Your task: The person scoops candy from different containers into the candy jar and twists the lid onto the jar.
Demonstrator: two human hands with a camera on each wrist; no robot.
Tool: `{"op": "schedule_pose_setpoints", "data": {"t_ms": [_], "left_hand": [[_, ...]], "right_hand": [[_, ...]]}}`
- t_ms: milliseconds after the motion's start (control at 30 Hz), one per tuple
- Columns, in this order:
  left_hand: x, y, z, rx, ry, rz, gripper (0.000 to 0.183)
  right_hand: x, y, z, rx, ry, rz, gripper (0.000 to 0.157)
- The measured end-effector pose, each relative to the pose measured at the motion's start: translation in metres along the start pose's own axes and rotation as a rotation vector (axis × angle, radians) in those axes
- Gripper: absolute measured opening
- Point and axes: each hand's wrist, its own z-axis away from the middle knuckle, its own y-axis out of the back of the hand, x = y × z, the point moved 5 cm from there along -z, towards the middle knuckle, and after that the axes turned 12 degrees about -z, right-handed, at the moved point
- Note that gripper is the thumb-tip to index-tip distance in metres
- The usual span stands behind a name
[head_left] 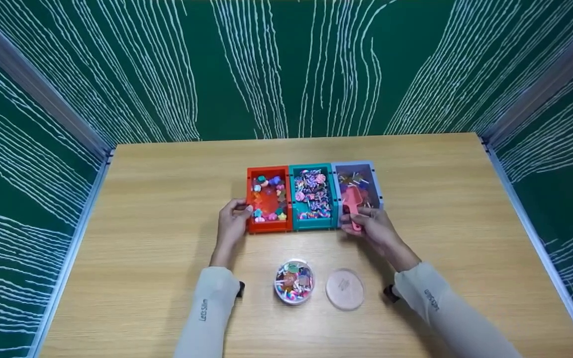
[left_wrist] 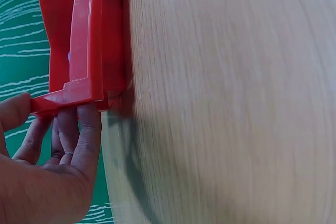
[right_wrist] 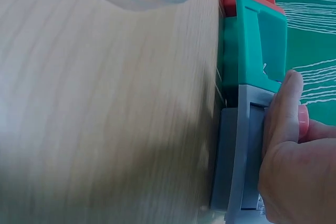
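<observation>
The right hand (head_left: 375, 226) pinches the pink scoop (head_left: 352, 199) over the lilac bin (head_left: 377, 183) at my one o'clock; at eleven, the left hand (head_left: 233, 221) grips the red bin (head_left: 269, 227) by its rim, I'd judge for steadiness.

A wood-grained tabletop (head_left: 142, 238) spreads beneath the left hand (head_left: 233, 223) and right hand (head_left: 373, 227). Beyond both stands a white-streaked green back panel (head_left: 294, 64). Well out past the left hand, a pale left rail (head_left: 70, 253) borders a similar left panel (head_left: 13, 174); past the right hand, a right rail (head_left: 533, 238) borders a right panel (head_left: 570, 164).
</observation>
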Motion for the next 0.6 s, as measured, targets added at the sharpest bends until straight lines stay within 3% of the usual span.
{"op": "schedule_pose_setpoints", "data": {"t_ms": [333,600], "left_hand": [[0.0000,0.0003,0.0007,0.000,0.016,0.036,0.026],[0.0003,0.0003,0.0024,-0.011,0.041,0.056,0.025]], "right_hand": [[0.0046,-0.0025,0.0018,0.033,0.077,0.031,0.040],[0.0036,-0.0028,0.0015,0.050,0.036,0.026,0.040]]}}
